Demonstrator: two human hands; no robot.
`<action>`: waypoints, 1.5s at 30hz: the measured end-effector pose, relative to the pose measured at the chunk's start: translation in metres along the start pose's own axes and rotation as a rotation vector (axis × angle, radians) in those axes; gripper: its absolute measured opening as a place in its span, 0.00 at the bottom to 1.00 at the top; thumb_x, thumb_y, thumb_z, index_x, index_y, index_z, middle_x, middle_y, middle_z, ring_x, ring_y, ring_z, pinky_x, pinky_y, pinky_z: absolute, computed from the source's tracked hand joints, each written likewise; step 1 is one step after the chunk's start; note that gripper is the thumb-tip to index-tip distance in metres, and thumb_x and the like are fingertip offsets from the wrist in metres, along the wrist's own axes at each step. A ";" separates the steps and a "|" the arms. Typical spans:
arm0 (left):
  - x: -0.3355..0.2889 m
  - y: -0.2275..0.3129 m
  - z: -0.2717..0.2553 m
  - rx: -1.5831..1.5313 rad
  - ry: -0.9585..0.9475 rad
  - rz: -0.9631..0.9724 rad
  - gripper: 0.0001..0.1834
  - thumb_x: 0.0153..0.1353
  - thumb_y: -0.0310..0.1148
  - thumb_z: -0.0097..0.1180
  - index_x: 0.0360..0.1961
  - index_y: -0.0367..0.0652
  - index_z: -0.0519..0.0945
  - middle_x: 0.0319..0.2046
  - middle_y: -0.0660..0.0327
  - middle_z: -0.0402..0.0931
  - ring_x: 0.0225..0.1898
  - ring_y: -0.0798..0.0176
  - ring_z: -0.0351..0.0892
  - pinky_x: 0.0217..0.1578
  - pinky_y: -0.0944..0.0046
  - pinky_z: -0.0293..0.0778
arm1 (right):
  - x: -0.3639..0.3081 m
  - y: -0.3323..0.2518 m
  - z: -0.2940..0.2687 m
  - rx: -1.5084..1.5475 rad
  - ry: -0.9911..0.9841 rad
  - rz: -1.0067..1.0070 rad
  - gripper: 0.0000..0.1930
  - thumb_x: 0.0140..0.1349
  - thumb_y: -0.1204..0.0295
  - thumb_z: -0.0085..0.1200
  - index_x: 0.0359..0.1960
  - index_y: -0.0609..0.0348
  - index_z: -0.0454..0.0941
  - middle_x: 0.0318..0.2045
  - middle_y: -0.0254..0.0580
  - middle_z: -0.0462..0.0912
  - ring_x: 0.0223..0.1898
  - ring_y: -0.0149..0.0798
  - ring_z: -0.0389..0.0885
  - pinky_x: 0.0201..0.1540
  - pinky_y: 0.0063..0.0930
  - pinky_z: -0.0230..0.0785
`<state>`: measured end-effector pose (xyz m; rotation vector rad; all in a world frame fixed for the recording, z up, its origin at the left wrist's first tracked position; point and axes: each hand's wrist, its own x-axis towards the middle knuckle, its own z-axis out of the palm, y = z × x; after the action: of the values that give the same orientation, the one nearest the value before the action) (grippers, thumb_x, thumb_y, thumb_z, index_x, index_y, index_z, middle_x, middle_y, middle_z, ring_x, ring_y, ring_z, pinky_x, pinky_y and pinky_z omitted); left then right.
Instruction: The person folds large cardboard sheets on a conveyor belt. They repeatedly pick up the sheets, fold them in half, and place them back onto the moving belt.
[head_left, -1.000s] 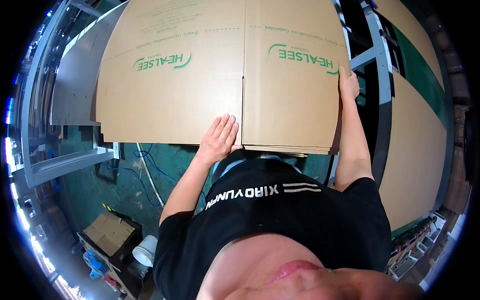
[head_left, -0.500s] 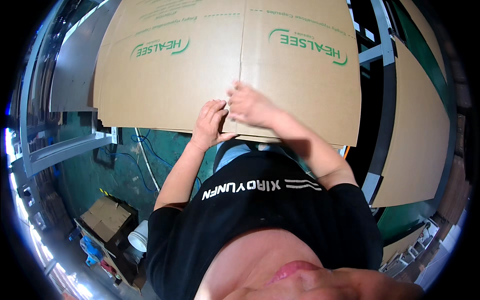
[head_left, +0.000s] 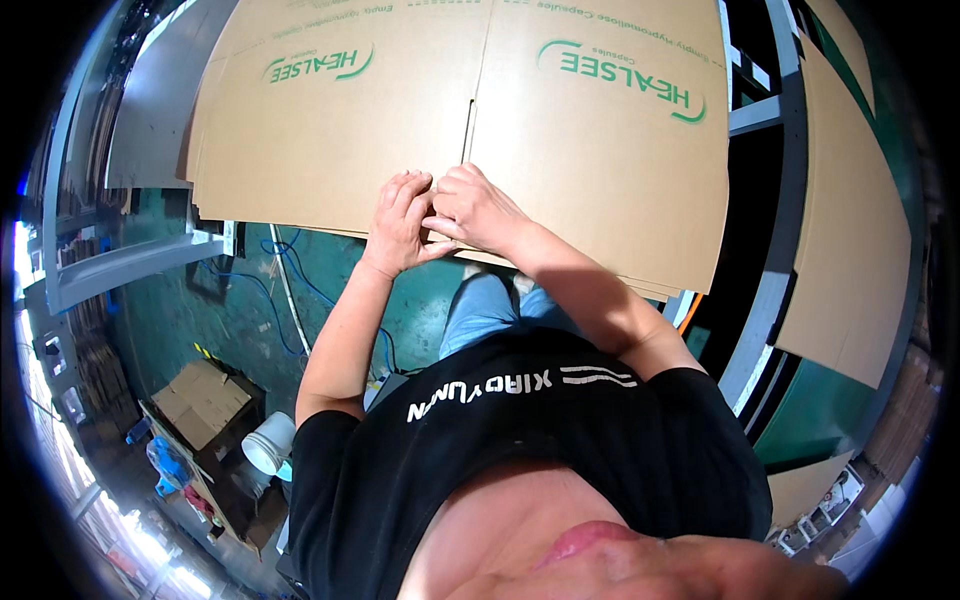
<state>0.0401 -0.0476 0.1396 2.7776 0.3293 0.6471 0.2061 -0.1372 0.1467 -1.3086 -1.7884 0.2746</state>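
A large brown flattened cardboard box (head_left: 600, 170) with green print lies over a stack of similar sheets. From its near edge a narrow dark slot runs away from me along the middle fold. My left hand (head_left: 400, 222) is at the near edge, left of the slot, fingers bent over the top sheet and thumb along the edge. Close beside it, my right hand (head_left: 478, 210) has its fingers curled together over the near end of the slot. Whatever is between the right fingertips is hidden. Both hands nearly touch.
A grey metal frame (head_left: 130, 280) stands at the left, and more cardboard (head_left: 850, 210) leans at the right. Blue hoses lie on the green floor (head_left: 250, 320). Lower left are a white bucket (head_left: 268, 445) and an open cardboard box (head_left: 200, 405).
My right hand has come down toward me, beside the left hand, and its fingers are closed. A dark gap now shows along the slot. The view has shifted slightly.
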 end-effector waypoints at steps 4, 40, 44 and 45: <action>0.003 0.004 -0.009 -0.091 -0.051 0.018 0.40 0.49 0.57 0.59 0.57 0.40 0.69 0.59 0.51 0.65 0.60 0.49 0.64 0.63 0.41 0.53 | 0.000 -0.004 -0.009 0.109 0.135 0.066 0.08 0.47 0.75 0.62 0.27 0.57 0.74 0.28 0.41 0.75 0.39 0.45 0.75 0.50 0.40 0.65; -0.010 -0.004 0.005 0.056 -0.187 0.381 0.33 0.47 0.33 0.66 0.56 0.42 0.70 0.59 0.51 0.66 0.62 0.41 0.62 0.63 0.40 0.56 | -0.179 0.008 -0.182 -0.665 0.671 1.592 0.35 0.48 0.41 0.58 0.50 0.54 0.72 0.44 0.49 0.81 0.46 0.49 0.80 0.48 0.42 0.70; -0.010 -0.010 0.008 0.094 -0.216 0.407 0.32 0.48 0.35 0.66 0.56 0.41 0.70 0.59 0.50 0.67 0.61 0.41 0.63 0.63 0.41 0.57 | -0.180 0.004 -0.188 -0.570 0.568 1.640 0.38 0.48 0.42 0.58 0.53 0.56 0.69 0.48 0.50 0.78 0.47 0.50 0.79 0.48 0.43 0.72; -0.009 -0.007 0.004 0.085 -0.221 0.414 0.32 0.49 0.35 0.65 0.56 0.41 0.70 0.59 0.50 0.66 0.62 0.41 0.63 0.63 0.42 0.58 | -0.182 0.006 -0.188 -0.564 0.589 1.605 0.38 0.47 0.43 0.59 0.54 0.57 0.68 0.48 0.50 0.78 0.47 0.50 0.79 0.48 0.43 0.72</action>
<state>0.0332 -0.0443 0.1306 2.9864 -0.2766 0.4089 0.3614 -0.3475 0.1606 -2.6291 0.0164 0.1727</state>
